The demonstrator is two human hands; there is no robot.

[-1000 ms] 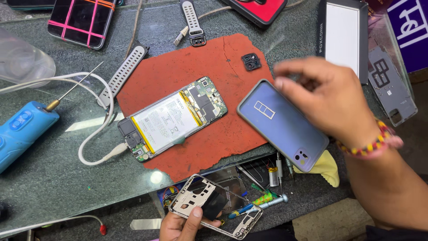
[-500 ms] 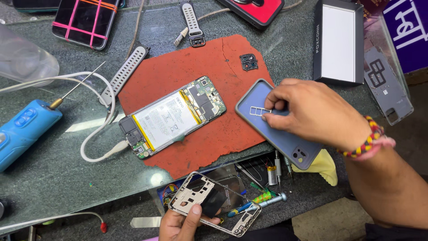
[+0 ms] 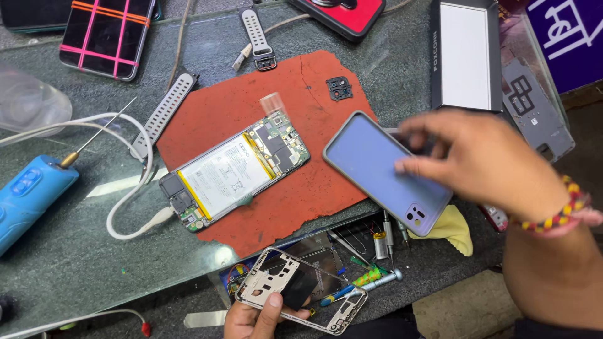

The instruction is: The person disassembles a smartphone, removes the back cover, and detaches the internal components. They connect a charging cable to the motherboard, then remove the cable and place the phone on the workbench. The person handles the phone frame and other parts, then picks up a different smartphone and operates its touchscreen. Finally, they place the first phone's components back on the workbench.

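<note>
My right hand [image 3: 490, 166] grips the far edge of a lavender phone [image 3: 377, 169] that lies face down at the right edge of the red mat [image 3: 295, 88]; the thumb rests on its back. The hand is blurred. An opened phone [image 3: 235, 169] with its white battery and circuit board exposed lies in the middle of the mat. At the bottom, my left hand [image 3: 254, 320] holds a silver phone mid-frame [image 3: 301, 292] by its near edge. A small black camera cover [image 3: 339, 88] lies on the mat's far side.
A blue powered tool [image 3: 28, 194] and white cable [image 3: 129, 207] lie left. Watch straps [image 3: 163, 113], a phone with pink bands [image 3: 107, 34], a red case [image 3: 342, 12], a black box [image 3: 465, 56] and grey plate [image 3: 534, 107] ring the mat. Screwdrivers [image 3: 370, 276] and yellow cloth [image 3: 455, 229] lie near.
My right hand slid from above the lavender phone to its right edge. The small white label seen on its back earlier no longer shows. The left hand stays on the mid-frame.
</note>
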